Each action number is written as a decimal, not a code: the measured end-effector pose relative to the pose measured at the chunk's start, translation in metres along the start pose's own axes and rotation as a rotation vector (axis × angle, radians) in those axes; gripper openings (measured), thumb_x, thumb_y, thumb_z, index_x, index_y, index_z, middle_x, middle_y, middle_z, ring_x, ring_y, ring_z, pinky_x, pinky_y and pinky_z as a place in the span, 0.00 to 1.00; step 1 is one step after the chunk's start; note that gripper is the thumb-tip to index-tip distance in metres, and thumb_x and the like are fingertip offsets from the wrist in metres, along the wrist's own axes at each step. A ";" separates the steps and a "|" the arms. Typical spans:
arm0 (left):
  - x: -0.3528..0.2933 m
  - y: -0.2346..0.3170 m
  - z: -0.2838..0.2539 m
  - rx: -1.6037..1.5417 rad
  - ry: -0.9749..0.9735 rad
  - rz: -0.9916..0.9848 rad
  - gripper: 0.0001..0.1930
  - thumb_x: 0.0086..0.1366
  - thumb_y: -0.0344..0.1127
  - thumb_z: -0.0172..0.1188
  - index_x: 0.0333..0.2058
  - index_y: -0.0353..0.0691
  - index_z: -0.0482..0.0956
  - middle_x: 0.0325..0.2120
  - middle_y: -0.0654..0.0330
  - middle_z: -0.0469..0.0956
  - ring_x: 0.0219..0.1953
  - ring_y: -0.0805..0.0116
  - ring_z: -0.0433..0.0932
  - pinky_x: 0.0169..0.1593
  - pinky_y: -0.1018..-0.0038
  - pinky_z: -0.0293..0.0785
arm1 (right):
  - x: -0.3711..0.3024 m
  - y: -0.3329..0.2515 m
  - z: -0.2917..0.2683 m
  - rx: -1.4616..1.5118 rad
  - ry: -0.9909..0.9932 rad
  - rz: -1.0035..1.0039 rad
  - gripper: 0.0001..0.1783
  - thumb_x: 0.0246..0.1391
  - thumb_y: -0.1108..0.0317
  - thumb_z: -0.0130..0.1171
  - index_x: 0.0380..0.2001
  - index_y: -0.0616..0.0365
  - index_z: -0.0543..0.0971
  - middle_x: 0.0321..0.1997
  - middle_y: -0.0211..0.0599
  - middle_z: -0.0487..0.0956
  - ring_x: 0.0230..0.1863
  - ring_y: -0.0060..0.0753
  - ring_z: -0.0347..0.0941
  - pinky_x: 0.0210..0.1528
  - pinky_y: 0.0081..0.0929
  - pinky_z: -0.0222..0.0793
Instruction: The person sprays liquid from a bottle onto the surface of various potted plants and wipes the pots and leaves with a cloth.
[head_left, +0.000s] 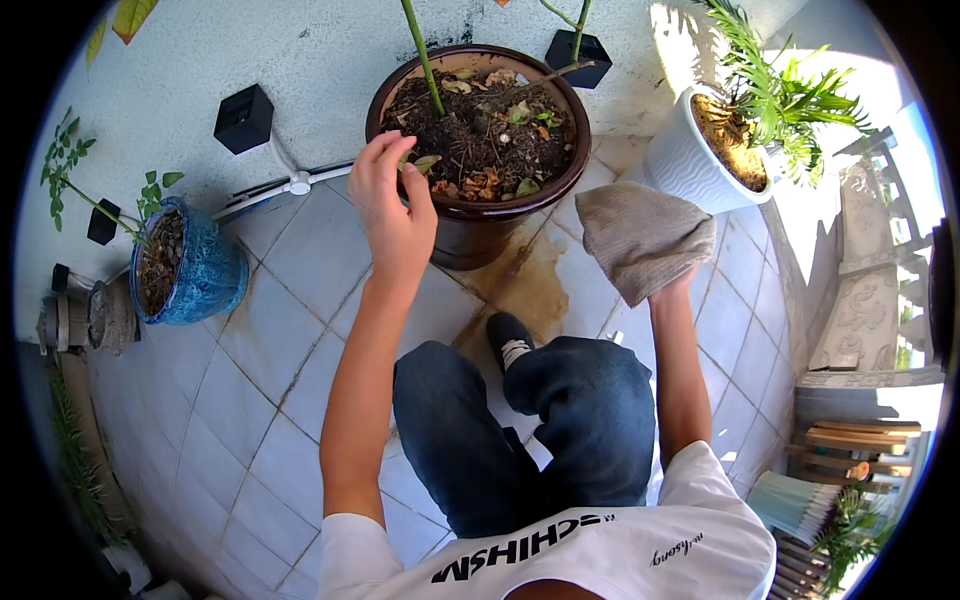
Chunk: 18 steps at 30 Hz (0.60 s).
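Observation:
A large brown glazed pot (470,212) full of dark soil (465,130) stands before me, with a green plant stem (422,60) rising from it. Dry leaves and twigs lie on the soil. My left hand (392,195) is at the pot's left rim, thumb and fingers apart. A yellow-green leaf (427,163) shows beside its fingertips; whether they touch it I cannot tell. To the right of the pot, my right hand (675,284) holds up a grey-brown cloth (648,235), which drapes over and hides most of the fingers.
At the right is a white ribbed pot (685,160) with a leafy palm. A blue pot (215,265) stands left. Black boxes (244,118) and a white pipe (299,183) run along the wall. Brown stains (530,280) mark the tiled floor (260,370). Wooden slats (850,440) lie far right.

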<state>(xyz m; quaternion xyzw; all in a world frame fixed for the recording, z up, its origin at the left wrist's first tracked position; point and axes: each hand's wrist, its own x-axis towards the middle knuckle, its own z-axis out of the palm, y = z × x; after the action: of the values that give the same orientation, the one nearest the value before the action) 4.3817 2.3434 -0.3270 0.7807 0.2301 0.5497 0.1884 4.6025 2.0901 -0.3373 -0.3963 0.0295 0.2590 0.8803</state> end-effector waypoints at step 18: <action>0.013 -0.051 0.037 0.066 -0.162 -0.425 0.19 0.72 0.31 0.43 0.60 0.38 0.63 0.65 0.51 0.54 0.67 0.52 0.54 0.67 0.61 0.54 | 0.222 0.052 0.155 -1.432 -0.782 -0.309 0.27 0.64 0.62 0.43 0.64 0.61 0.65 0.65 0.41 0.69 0.65 0.37 0.63 0.64 0.30 0.58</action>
<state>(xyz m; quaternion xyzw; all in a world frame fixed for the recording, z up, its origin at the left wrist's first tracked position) 4.4129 2.3911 -0.3569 0.7621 0.3913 0.4253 0.2919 4.7452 2.3255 -0.3236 -0.7418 -0.5055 0.2103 0.3873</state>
